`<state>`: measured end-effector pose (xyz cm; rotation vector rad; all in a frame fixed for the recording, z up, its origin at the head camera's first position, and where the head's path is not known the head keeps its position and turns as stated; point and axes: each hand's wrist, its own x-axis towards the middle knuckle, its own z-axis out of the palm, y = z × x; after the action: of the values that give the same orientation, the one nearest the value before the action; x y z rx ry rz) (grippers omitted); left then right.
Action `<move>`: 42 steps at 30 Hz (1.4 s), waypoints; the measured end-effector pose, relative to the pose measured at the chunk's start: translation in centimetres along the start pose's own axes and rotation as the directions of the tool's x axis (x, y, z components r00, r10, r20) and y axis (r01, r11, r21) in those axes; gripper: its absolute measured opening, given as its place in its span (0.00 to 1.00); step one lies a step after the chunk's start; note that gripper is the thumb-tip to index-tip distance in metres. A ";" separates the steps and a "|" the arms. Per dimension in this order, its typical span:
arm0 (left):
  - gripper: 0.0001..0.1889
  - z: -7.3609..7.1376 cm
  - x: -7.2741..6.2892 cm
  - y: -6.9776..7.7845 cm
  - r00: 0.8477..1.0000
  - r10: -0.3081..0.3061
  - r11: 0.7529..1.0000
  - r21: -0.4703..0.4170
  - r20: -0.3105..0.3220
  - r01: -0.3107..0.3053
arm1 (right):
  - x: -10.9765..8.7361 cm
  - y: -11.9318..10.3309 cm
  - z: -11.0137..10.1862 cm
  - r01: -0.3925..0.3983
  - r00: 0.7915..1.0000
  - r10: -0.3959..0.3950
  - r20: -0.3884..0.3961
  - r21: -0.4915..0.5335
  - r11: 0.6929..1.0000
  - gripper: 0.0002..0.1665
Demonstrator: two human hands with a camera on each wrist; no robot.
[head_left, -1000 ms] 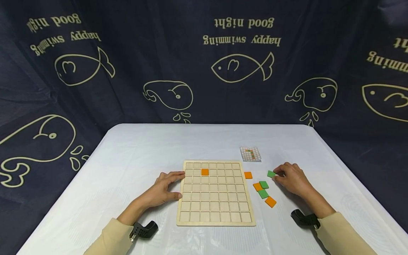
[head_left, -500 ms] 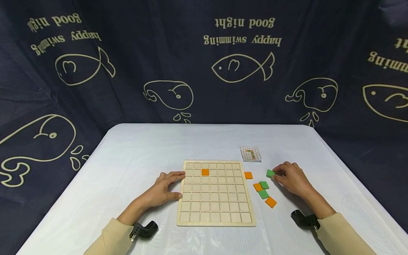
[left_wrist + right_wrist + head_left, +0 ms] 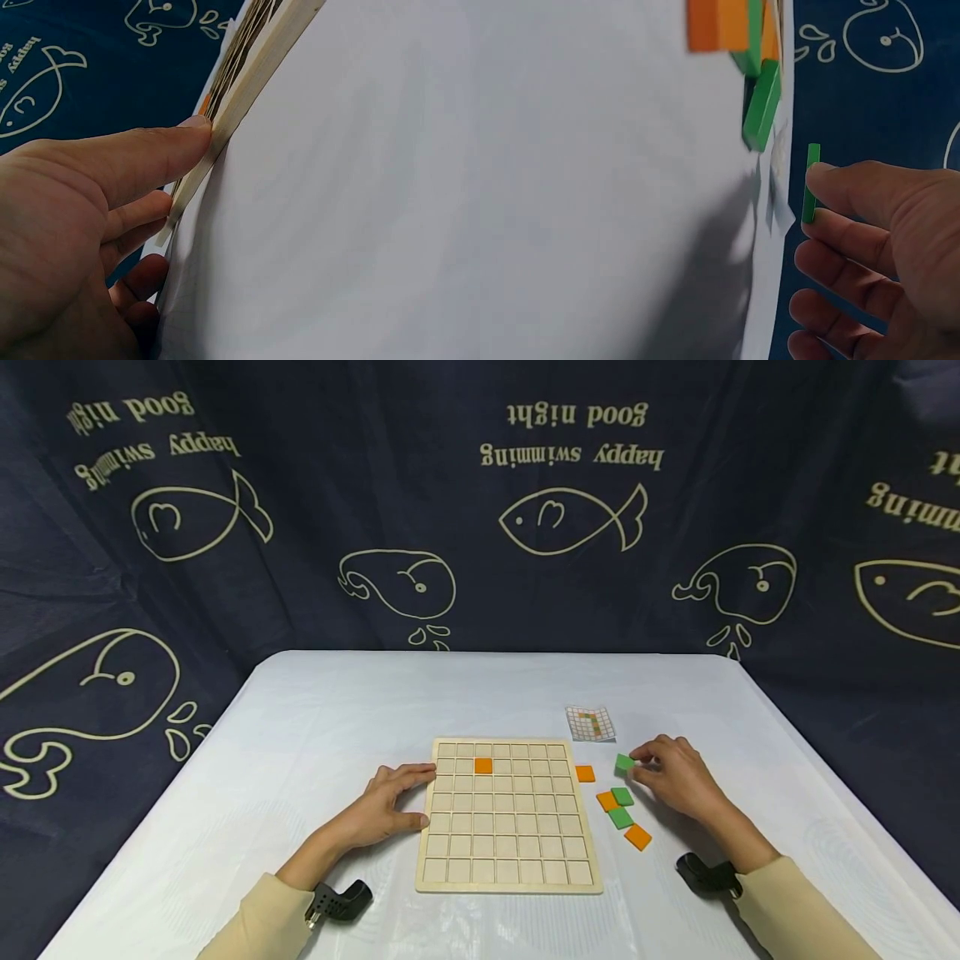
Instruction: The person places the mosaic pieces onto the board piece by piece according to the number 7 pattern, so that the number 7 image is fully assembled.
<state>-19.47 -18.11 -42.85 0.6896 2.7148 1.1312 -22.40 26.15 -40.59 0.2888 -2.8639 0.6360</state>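
Observation:
In the right wrist view, my right hand [image 3: 900, 232] pinches a thin green square tile [image 3: 811, 184] between thumb and fingertip, lifted off the tabletop. The head view has that hand right of the wooden grid board [image 3: 517, 845], above a few loose tiles. One orange tile [image 3: 483, 766] sits in a cell of the board's second row. My left hand [image 3: 384, 806] rests against the board's left edge, thumb and fingers spread along it. Close up in the left wrist view, the thumb [image 3: 161, 154] touches the board's pale side [image 3: 247, 90].
Right of the board lie an orange tile [image 3: 585, 774], a small cluster with a green tile [image 3: 620, 817], and another orange tile [image 3: 638, 837]. A printed grid card [image 3: 590, 724] lies behind them. The white table [image 3: 360, 693] ends at a dark patterned cloth [image 3: 480, 610].
My right hand has raised the green tile off the table and carried it leftward, nearer the board. My left hand and the board have stayed put.

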 end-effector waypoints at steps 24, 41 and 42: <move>0.34 0.1 0.0 -0.1 1.000 0.002 1.000 0.009 -0.002 -0.002 | 1.6 -4.1 0.6 0.135 0.991 -0.135 0.004 0.029 0.990 0.12; 0.34 0.1 0.0 -0.1 1.000 -0.008 1.000 0.006 0.001 0.008 | 2.5 -6.9 1.4 0.200 0.979 -0.202 0.027 0.043 0.979 0.13; 0.34 0.1 0.0 -0.1 1.000 -0.008 1.000 0.005 0.001 0.008 | 2.5 -7.1 1.5 0.206 0.978 -0.207 0.027 0.046 0.977 0.13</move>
<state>-19.47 -18.09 -42.98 0.6796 2.7180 1.1229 -23.38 18.84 -38.49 0.5992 -2.8008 0.6581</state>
